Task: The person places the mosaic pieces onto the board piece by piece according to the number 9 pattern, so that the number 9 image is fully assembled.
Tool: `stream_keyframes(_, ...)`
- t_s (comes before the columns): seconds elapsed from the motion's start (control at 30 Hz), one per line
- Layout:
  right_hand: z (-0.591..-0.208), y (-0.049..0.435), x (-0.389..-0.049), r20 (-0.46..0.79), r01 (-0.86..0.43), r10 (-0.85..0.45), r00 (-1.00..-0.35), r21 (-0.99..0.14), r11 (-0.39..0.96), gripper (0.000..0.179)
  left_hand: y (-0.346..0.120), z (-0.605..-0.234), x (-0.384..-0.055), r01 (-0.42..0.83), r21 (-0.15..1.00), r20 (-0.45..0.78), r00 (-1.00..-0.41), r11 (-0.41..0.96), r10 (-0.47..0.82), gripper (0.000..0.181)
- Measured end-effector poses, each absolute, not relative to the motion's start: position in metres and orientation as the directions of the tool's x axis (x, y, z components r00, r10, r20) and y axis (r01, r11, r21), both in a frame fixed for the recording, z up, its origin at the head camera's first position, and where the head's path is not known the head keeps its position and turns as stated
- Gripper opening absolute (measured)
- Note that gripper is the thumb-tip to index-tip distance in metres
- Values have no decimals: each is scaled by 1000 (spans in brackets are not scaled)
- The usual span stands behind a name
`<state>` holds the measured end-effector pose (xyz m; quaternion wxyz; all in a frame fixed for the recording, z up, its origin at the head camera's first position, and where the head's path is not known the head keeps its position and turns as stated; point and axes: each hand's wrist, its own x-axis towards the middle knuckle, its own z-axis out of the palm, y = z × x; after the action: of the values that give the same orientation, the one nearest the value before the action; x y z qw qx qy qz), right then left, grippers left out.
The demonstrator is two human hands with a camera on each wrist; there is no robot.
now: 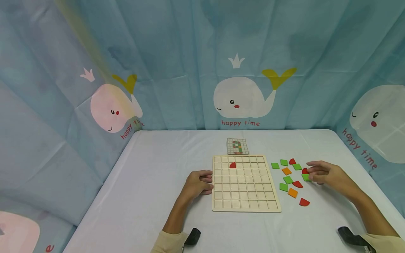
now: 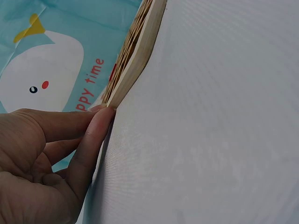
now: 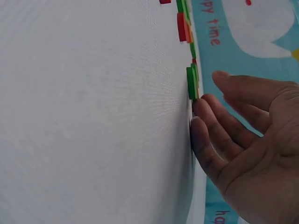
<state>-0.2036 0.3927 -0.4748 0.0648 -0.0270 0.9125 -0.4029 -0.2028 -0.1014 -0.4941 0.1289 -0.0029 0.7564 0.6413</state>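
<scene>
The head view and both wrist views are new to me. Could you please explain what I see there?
No machine is at work: a person uses a bare left hand and right hand. The wide picture is taken from the head, looking forward and down; the others from each wrist. On the white cloth lies a pale wooden board with a square grid, bearing one red quarter-circle piece. Beyond it is a small card printed with a coloured grid. To the right lie scattered green square tiles, orange square tiles and more red quarter-circle pieces. The left hand pinches the board's left edge. The right hand is at the rightmost pieces and appears to hold none.
</scene>
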Motion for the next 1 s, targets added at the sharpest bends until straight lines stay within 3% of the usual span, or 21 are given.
stream_keyframes(0.73,-484,392,-208,-79,-72,-186,-979,-724,686,55,-101,-495,-204,-172,968,-201,-967,182,154,58)
stream_keyframes(1.0,-481,384,-208,-62,-94,-168,-984,-620,779,54,-101,-497,-205,-179,967,-208,-966,183,152,57)
